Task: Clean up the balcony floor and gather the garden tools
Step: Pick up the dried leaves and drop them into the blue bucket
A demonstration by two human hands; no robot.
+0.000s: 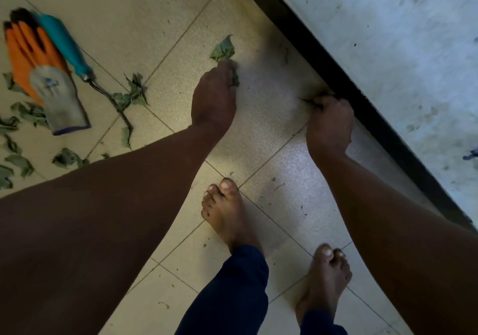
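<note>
Pinching leaf scraps, left hand (213, 96) mid-tile; right hand (329, 121) against the dark threshold (336, 76).

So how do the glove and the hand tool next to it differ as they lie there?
The glove is orange and grey with dark fingertips; the hand tool has a teal handle and a thin dark metal shank. The glove lies flat and broad; the tool is slim, its working end among dry leaves. Both lie unheld on the tiled floor, side by side.

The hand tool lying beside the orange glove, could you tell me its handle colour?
Teal, on the garden hand tool's handle; head view.
</note>
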